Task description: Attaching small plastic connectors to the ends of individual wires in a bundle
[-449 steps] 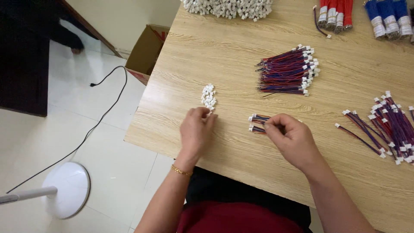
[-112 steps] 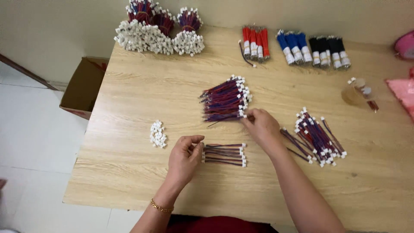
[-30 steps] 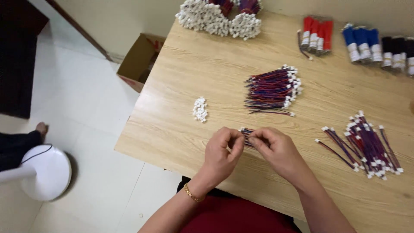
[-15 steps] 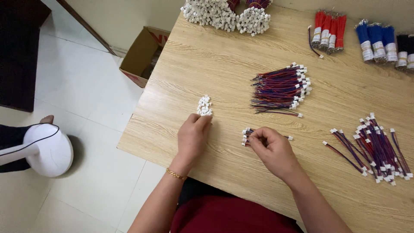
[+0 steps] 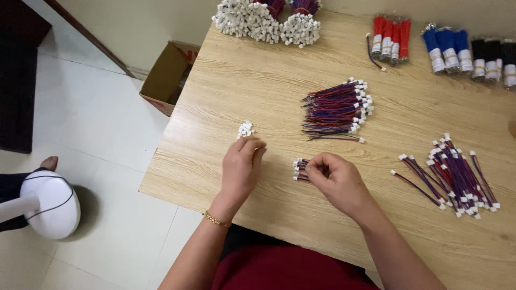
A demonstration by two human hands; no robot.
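The right hand (image 5: 336, 180) has its fingers pinched on a small bundle of red-and-blue wires with white plugs (image 5: 301, 169) lying on the light wooden counter (image 5: 279, 86); the left hand (image 5: 242, 166) rests loosely curled, holding nothing visible, just below a little heap of white plastic connectors (image 5: 245, 129).

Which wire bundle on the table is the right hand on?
The small bundle at the right hand's fingertips, near the table's front edge; the big pile and the loose spread lie untouched.

Wooden table (image 5: 258, 86), white tiled floor (image 5: 102, 123), cardboard box (image 5: 167, 75), pale wall (image 5: 145, 21).
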